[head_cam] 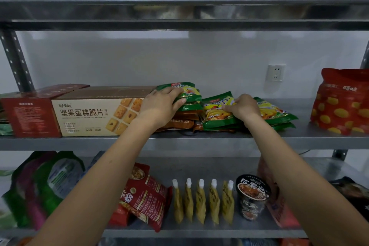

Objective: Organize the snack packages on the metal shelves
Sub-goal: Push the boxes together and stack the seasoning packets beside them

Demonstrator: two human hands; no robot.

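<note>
Small green-and-yellow snack packets lie in stacks on the middle metal shelf (pixel 219 142). My left hand (pixel 159 104) grips the top of the left stack of green packets (pixel 189 96), thumb at its front edge, with brown packets (pixel 179 122) underneath. My right hand (pixel 242 107) rests on the middle green packet (pixel 216 110), fingers curled at its edge. Another green packet stack (pixel 277 115) fans out to the right of that hand.
A long biscuit box (pixel 89 114) and a dark red box (pixel 30 114) fill the shelf's left. A red pouch (pixel 341 102) stands at the right. Below sit red noodle bags (pixel 145 193), several yellow spouted pouches (pixel 201 201) and a black cup (pixel 252 195). A wall socket (pixel 276 73) is behind.
</note>
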